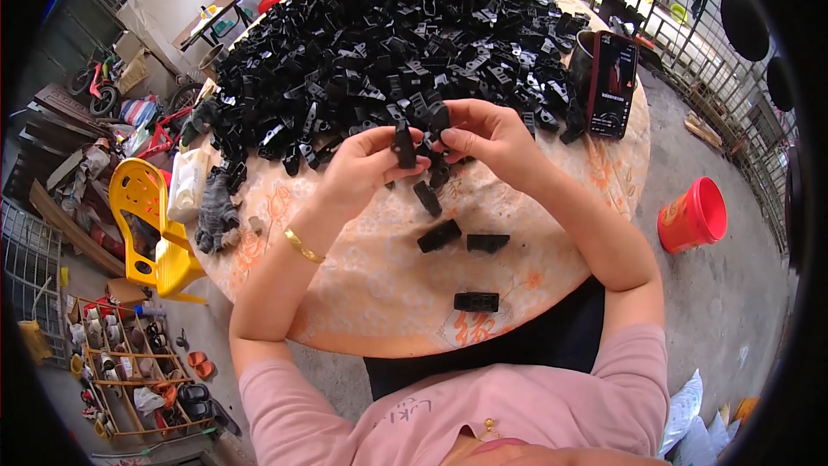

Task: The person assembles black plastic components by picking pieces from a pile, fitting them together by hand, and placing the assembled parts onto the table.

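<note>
A large heap of small black plastic parts [379,43] covers the far part of a round table [345,311] with a patterned, peach-coloured cloth. At the near edge of the heap, my left hand [366,164] pinches a black plastic part [404,147] between thumb and fingers, upright. Close beside it, my right hand [492,138] grips another black plastic part [439,116] with thumb and forefinger. Several separate black parts lie nearer to me, among them an oblong one [476,302] close to the table's front edge. Fine details of the held parts are too small to make out.
A phone [611,86] leans upright against a dark container [585,56] at the table's right. On the left edge lie a white packet [188,185] and grey gloves [218,216]. A yellow chair [142,233] stands left, a red bucket [693,216] right.
</note>
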Action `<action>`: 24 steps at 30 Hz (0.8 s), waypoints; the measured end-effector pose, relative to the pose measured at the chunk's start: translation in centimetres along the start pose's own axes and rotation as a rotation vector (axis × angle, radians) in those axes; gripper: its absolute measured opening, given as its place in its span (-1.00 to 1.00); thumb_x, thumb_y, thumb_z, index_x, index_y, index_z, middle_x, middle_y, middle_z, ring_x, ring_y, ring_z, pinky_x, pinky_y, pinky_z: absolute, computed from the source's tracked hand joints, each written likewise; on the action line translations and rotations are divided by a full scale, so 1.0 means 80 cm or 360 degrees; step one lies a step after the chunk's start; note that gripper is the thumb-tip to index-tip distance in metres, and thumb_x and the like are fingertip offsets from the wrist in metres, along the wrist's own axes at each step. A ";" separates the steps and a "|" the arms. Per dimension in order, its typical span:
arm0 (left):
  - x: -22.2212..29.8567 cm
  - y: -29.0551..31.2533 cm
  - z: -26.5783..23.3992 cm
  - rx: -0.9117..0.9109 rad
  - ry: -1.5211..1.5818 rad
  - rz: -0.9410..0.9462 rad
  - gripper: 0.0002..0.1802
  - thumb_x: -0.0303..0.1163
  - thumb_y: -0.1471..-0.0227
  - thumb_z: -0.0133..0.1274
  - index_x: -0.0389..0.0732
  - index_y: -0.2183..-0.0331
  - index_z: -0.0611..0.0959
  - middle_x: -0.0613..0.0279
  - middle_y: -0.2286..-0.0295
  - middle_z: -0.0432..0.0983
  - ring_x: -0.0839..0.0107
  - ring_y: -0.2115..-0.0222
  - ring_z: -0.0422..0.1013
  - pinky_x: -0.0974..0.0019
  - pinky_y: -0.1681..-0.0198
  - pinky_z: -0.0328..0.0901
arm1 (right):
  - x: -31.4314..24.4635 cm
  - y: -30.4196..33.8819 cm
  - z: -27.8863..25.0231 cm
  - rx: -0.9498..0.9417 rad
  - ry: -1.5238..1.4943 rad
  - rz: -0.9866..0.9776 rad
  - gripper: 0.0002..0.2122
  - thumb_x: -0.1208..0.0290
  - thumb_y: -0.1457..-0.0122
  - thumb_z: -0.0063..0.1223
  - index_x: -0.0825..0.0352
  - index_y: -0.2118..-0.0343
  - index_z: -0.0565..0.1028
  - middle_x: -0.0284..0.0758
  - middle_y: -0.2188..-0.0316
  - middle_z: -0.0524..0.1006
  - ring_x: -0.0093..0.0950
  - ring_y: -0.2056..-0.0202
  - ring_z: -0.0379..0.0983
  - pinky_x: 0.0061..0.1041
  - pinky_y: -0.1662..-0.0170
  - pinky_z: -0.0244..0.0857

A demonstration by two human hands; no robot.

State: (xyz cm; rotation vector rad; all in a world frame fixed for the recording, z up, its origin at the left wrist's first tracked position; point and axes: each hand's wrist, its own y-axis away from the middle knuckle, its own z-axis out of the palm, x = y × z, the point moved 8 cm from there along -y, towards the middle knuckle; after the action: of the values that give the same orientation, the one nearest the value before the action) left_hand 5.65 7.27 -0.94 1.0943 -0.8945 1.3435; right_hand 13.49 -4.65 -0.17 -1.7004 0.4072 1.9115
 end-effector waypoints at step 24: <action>-0.009 0.019 0.043 -0.0564 0.0374 -0.0459 -0.67 -0.49 0.00 -0.17 -0.31 0.14 0.46 0.17 0.29 0.46 0.54 0.45 0.38 0.51 0.38 0.28 | -0.069 0.055 0.071 -0.0241 0.1885 -0.1747 -0.68 0.63 0.19 0.10 0.33 0.26 0.49 -0.35 0.34 0.48 -0.39 0.29 0.43 -0.52 0.29 0.39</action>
State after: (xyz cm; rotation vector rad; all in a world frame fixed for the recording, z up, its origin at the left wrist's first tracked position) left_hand 4.42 3.66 -0.54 0.7409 -0.7337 1.0031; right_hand 6.63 -6.10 5.55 -2.2722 -0.2762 0.0792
